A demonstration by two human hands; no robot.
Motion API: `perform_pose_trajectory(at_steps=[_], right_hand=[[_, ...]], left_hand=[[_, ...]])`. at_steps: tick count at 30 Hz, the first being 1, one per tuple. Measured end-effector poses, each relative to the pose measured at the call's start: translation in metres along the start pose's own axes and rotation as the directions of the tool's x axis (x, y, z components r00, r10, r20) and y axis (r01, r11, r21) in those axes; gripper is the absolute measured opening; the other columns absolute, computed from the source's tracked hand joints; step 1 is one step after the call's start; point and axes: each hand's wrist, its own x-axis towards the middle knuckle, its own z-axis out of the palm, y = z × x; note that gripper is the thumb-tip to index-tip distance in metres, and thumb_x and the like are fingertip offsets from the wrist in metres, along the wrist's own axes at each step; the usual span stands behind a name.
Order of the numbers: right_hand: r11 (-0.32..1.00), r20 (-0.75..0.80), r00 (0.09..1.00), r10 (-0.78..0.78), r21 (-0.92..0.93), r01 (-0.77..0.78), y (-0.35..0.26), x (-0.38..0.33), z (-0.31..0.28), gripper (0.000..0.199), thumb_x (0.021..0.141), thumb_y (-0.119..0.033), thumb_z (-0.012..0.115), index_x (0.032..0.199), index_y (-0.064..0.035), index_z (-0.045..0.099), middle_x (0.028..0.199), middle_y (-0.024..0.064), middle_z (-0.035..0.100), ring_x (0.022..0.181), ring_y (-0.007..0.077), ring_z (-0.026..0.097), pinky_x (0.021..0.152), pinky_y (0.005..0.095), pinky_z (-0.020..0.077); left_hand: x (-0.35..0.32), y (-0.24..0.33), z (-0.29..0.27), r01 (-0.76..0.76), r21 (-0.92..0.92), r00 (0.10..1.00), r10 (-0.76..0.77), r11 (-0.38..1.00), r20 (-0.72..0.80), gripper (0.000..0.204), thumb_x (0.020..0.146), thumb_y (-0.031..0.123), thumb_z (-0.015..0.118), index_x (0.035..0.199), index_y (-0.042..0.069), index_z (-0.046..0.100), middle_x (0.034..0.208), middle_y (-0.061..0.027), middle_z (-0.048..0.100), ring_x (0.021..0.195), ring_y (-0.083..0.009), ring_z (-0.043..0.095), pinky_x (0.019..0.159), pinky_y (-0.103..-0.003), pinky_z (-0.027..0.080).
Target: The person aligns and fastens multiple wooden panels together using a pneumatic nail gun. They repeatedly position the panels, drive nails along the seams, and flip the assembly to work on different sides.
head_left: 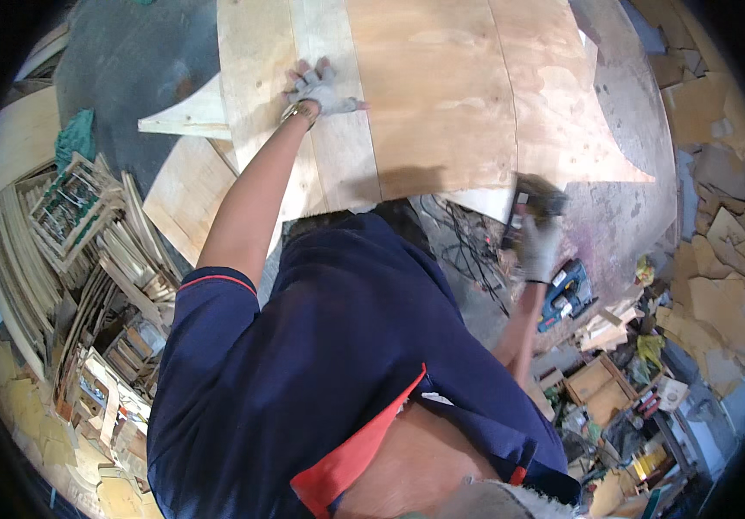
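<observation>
My left hand (325, 93), in a white glove with bare fingertips, rests with fingers spread on a wide plywood sheet (433, 95). The sheet shows pale and tan strips, and pointed corners stick out at its sides. At its near right edge my right hand (540, 246), also gloved, is closed around a dark handheld power tool (535, 201). The tool is slightly blurred, so its exact kind and whether it touches the wood are unclear. A blue jigsaw (566, 296) lies close below my right hand.
Black cables (473, 251) tangle beside the near edge. Stacked curved wood strips (22, 259) and a wooden crate of metal bits (70, 208) crowd the left. Brown scrap sheets (714, 285) cover the right side; a small wooden box (601, 389) sits among clutter at lower right.
</observation>
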Motion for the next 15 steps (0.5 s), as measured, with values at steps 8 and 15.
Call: perform_pose_trajectory(at_steps=[8,15], right_hand=[[0.964,0.161,0.98,-0.116,-0.218,0.15,-0.005,-0.116,0.146,0.03,0.084,-0.024,0.076,0.104,-0.001,0.074,0.093,0.0201,0.075,0.086,0.0366,0.073,0.074,0.0435,0.0552],[0.927,0.205,0.977,0.052,-0.373,0.029,-0.005,-0.128,0.178,0.039,0.086,-0.033,0.075,0.112,-0.0032,0.073,0.099,0.0206,0.075,0.096,0.0373,0.072,0.083,0.0445,0.0554]], left_hand=[[-0.009,0.024,0.045,-0.043,0.126,0.99,0.059,0.991,-0.125,0.154,0.052,0.089,0.074,0.163,0.025,-0.012,0.167,-0.0235,-0.018,0.147,-0.0583,-0.018,0.107,-0.084,0.006],[-0.023,0.022,0.039,-0.116,-0.01,0.973,0.111,0.993,-0.2,0.144,0.059,0.074,0.083,0.163,0.017,0.001,0.164,-0.03,-0.009,0.147,-0.0586,-0.008,0.108,-0.082,0.01]])
